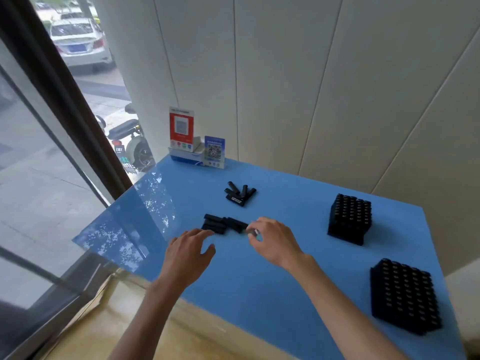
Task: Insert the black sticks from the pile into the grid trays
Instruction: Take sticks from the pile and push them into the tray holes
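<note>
Head view: blue worktop (272, 268) set against a white panelled wall, window on the left. Near pile of black sticks (220, 224) lying flat at mid-worktop, long axes running mostly left to right. Far pile of sticks (240, 194) beyond it, fanned out, ends pointing toward the wall and to the right; white lettering along one stick, too small to read. Two black grid trays on the right side: far tray (349, 218) near the wall, near tray (405, 294) toward the front edge, both with open cells facing up, well apart from the piles. Red sign (181, 129) and blue sign (214, 152) with QR codes standing at the back left corner; text unreadable. Left hand (188, 252) palm down, fingers loosely spread, fingertips at the near edge of the near pile, holding nothing. Right hand (275, 239) with thumb and fingers pinched on the right end of one stick from the near pile, grip closed tight around it.
</note>
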